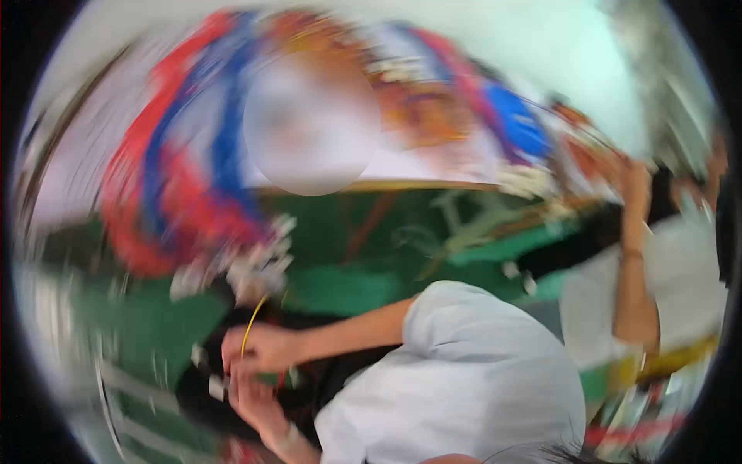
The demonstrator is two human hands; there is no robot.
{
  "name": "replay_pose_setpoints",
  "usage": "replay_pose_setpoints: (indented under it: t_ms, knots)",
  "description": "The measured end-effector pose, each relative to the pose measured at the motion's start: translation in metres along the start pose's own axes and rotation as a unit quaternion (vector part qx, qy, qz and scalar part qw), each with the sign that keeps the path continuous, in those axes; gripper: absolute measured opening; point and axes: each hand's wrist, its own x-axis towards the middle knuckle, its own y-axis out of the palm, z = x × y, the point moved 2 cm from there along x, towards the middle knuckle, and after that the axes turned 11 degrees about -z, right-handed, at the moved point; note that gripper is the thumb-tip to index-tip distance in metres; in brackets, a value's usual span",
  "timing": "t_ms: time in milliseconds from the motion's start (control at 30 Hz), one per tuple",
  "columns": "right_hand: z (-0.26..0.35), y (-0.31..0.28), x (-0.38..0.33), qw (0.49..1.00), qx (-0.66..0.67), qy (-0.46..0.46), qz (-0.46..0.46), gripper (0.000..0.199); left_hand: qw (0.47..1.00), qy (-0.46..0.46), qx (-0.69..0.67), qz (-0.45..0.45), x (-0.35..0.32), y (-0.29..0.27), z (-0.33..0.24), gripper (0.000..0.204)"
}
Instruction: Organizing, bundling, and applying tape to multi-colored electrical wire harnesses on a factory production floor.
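Note:
The whole picture is smeared by motion. My right hand (263, 346) reaches left from a white sleeve (464, 363), its fingers closed around a thin curved yellow band (251, 321). Just below, touching it, is my left hand (253, 398), with a pale strap at the wrist; its grip is too blurred to read. Both hands meet over a dark mass (209, 390) with small white bits (216, 387) on it. Small white pieces (259, 271) cluster just above the hands.
Red and blue decorations (178, 193) fill the upper left above a green surface (348, 286). At the right another person in white (688, 271) raises a bare arm (635, 255). Pale slats (131, 394) run along the lower left.

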Motion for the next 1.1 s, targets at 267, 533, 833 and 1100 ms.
replay_pose_setpoints:
  t_ms: [267,533,833,1100]
  knots:
    - [0.042,-0.030,-0.065,0.982,-0.136,0.112,0.069,0.021,0.909,-0.076,0.281,0.297,0.051,-0.059,0.018,0.027]
    - [0.151,-0.209,-0.075,0.956,-0.016,0.125,-0.264,0.018,0.947,0.011,0.210,0.243,0.052,-0.053,-0.045,0.010]
    - [0.062,-0.361,-0.018,0.689,-0.586,0.076,-0.420,0.041,0.918,-0.006,0.149,0.367,0.033,-0.040,-0.024,0.025]
    - [0.102,-0.096,0.004,0.916,-0.354,-0.182,-0.042,0.047,0.977,0.086,0.128,0.144,-0.003,-0.024,-0.029,0.013]
